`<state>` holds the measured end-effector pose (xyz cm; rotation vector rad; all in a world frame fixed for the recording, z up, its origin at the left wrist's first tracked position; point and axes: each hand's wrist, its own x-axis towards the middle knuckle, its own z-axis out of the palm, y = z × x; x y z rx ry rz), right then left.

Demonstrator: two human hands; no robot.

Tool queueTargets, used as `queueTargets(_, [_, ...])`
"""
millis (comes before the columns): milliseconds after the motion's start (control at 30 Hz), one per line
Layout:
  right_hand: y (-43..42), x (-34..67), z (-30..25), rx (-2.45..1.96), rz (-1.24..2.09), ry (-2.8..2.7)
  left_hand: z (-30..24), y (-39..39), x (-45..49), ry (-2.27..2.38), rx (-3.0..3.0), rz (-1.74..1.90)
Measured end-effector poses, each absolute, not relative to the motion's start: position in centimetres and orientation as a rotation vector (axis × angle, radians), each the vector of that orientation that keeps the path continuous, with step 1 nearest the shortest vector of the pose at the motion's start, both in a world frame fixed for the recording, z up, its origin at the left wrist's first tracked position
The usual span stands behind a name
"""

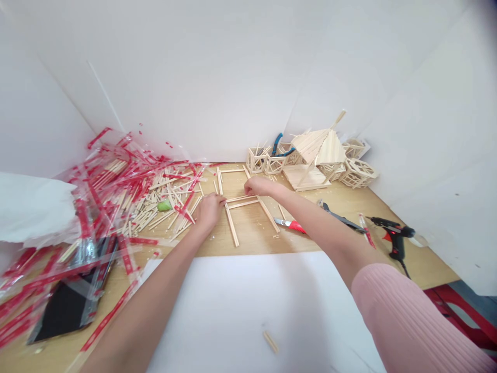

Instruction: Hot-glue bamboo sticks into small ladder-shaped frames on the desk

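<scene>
The left hand (209, 210), grip half open, is pressing the pale wooden stick frame (232, 225); the right hand (258, 185) is pinching its right rail, grip closed.

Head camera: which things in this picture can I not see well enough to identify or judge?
- Left hand and right hand: their backs hide the fingers on the stick frame, so the grip is unclear.
- Blue-handled tool: its head is hidden behind the stick cubes.
- Green lump among the loose sticks: too small to identify.
- Black flat thing: covered by crumpled wrappers.
</scene>
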<state>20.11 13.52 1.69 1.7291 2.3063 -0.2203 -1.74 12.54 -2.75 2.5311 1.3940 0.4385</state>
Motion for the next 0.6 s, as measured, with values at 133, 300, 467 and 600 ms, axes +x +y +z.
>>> queueTargets(133, [13.49,19.70,2.14,1.703,-0.212,2.284,-2.73,12.48,-1.74,1.406,2.517,0.434])
queueTargets(300, [13.68,19.41,2.22,1.682,-0.205,2.279,-2.75,12.35,-1.77,1.423,2.511,0.442])
queueTargets(467, [13.94,19.58,2.36,1.669,-0.216,2.285,-3.04,12.45,-1.81,1.406,2.520,0.464])
queueTargets(600, [13.88,19.76,2.49,1.665,-0.237,2.289,-3.13,12.51,-1.84,1.399,2.536,0.460])
